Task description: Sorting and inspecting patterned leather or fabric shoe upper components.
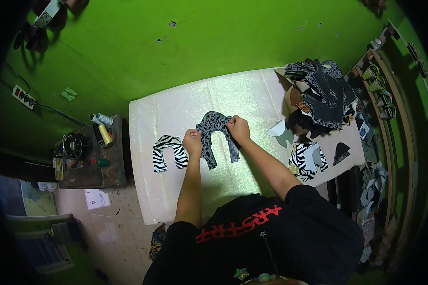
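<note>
Between my two hands is a black-and-grey patterned U-shaped material piece (pixel 214 122), its curve toward the wall and its two legs toward me. My left hand (pixel 192 141) pinches its left side with closed fingers. On its upper right edge my right hand (pixel 238 128) grips it the same way. A plain dark strip shows along the right leg, perhaps a second layer. Just left of my left hand, a zebra-striped U-shaped piece (pixel 161 144) lies flat on the shimmering pale sheet (pixel 176 194) covering the table.
A heap of dark cut pieces (pixel 325 97) rises at the table's far right. Nearer are a white curved piece (pixel 276 128), more zebra-striped pieces (pixel 297 159) and a small dark piece (pixel 341 153). Thread spools (pixel 104 134) and a handwheel (pixel 73 146) stand on a side table at left.
</note>
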A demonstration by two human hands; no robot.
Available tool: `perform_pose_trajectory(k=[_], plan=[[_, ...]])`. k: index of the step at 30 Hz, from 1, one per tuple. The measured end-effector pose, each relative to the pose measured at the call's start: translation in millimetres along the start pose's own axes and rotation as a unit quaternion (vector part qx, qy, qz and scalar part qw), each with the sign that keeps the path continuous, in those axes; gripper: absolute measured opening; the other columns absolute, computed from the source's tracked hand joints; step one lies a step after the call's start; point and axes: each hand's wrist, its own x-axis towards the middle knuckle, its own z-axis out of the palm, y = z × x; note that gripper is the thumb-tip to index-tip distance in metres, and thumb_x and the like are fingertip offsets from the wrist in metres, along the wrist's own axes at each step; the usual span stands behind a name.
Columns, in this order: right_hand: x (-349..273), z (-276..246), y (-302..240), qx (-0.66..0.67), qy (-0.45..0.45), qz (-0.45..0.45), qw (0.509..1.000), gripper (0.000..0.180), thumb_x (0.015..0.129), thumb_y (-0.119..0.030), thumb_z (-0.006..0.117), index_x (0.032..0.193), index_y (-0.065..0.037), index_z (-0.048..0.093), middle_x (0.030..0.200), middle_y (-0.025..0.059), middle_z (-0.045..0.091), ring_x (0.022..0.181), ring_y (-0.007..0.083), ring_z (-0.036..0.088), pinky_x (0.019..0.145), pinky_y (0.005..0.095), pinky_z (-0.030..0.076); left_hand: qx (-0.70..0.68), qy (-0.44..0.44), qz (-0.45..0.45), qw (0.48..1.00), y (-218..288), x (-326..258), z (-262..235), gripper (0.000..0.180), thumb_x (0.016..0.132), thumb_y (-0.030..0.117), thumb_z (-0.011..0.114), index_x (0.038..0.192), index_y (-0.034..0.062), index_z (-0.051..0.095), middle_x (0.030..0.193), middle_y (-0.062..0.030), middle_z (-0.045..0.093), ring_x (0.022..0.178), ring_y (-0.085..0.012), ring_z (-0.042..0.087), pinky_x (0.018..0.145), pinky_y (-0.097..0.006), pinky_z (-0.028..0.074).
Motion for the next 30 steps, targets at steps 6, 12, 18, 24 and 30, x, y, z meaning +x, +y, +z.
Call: perform_pose_trajectory(k=[6, 12, 18, 24, 30], plan=[[0, 7, 7, 0.011, 0.014, -0.035, 0.999, 0.019, 0.069, -0.014, 0.067, 0.07, 0.001, 0.056, 0.061, 0.0156, 0.058, 0.056, 0.0288, 0.058, 0.055, 0.0349, 0.045, -0.005, 0.033, 0.028, 0.999, -2, -5, 5, 0.016, 0.071, 0.006, 0.068, 0.08, -0.0023, 0.058, 0.069, -0.0082, 0.06, 0.059, -0.0134, 0.054, 0.057, -0.025, 0.045], [-7, 12, 12, 0.042, 0.049, -0.08, 0.995, 0.018, 0.072, -0.011, 0.065, 0.071, 0.002, 0.053, 0.062, 0.0167, 0.057, 0.058, 0.0299, 0.057, 0.055, 0.0352, 0.045, 0.01, 0.048, 0.061, 0.997, -6, -7, 6, 0.016, 0.072, 0.006, 0.068, 0.081, -0.0027, 0.057, 0.07, -0.0088, 0.059, 0.059, -0.0135, 0.053, 0.057, -0.025, 0.045], [-7, 13, 16, 0.03, 0.071, -0.092, 0.993, 0.018, 0.072, -0.011, 0.065, 0.07, 0.002, 0.052, 0.062, 0.0167, 0.057, 0.057, 0.0297, 0.057, 0.055, 0.0347, 0.044, 0.014, 0.035, 0.097, 0.995, -1, -13, 6, 0.02, 0.071, 0.006, 0.069, 0.085, -0.0008, 0.056, 0.078, -0.0097, 0.053, 0.061, -0.018, 0.052, 0.058, -0.029, 0.045], [0, 9, 16, 0.045, 0.014, -0.043, 0.998, 0.019, 0.069, -0.012, 0.069, 0.069, 0.002, 0.055, 0.058, 0.0143, 0.056, 0.052, 0.0243, 0.056, 0.052, 0.033, 0.044, 0.034, 0.034, 0.081, 0.996, 6, -16, 7, 0.019, 0.072, 0.005, 0.067, 0.087, 0.0017, 0.055, 0.085, -0.01, 0.048, 0.068, -0.0196, 0.049, 0.062, -0.03, 0.043], [5, 10, 18, 0.038, 0.01, -0.027, 0.999, 0.02, 0.066, -0.013, 0.071, 0.069, 0.001, 0.056, 0.058, 0.0123, 0.056, 0.052, 0.0212, 0.056, 0.053, 0.0316, 0.044, 0.158, 0.019, 0.133, 0.978, 13, -21, 11, 0.014, 0.074, 0.005, 0.061, 0.088, 0.0066, 0.056, 0.091, -0.0107, 0.044, 0.083, -0.0266, 0.046, 0.074, -0.035, 0.039]])
